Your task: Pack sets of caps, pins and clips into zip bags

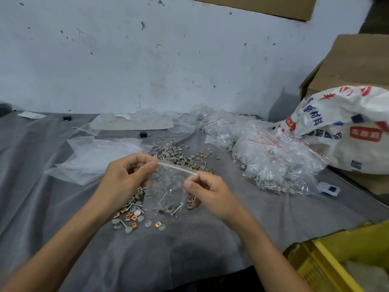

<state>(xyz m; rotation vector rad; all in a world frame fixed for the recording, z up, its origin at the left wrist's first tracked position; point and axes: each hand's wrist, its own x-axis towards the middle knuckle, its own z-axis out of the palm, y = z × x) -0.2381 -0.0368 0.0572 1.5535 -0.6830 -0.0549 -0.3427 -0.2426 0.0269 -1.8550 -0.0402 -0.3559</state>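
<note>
A small clear zip bag (168, 186) hangs between my hands above the grey cloth, with pins, caps and clips lying in its bottom. My left hand (128, 175) pinches the left end of the bag's top strip. My right hand (207, 191) pinches the right end of it. Under the bag lies a loose spread of grey caps (181, 157), thin metal pins (133, 205) and copper-coloured square clips (130, 217).
Empty zip bags (94, 157) lie at the left on the grey cloth (52, 207). A heap of filled bags (271, 157) sits at the right, beside a white printed sack (347, 127) and cardboard boxes (357, 66). A yellow crate (328, 262) stands at the lower right.
</note>
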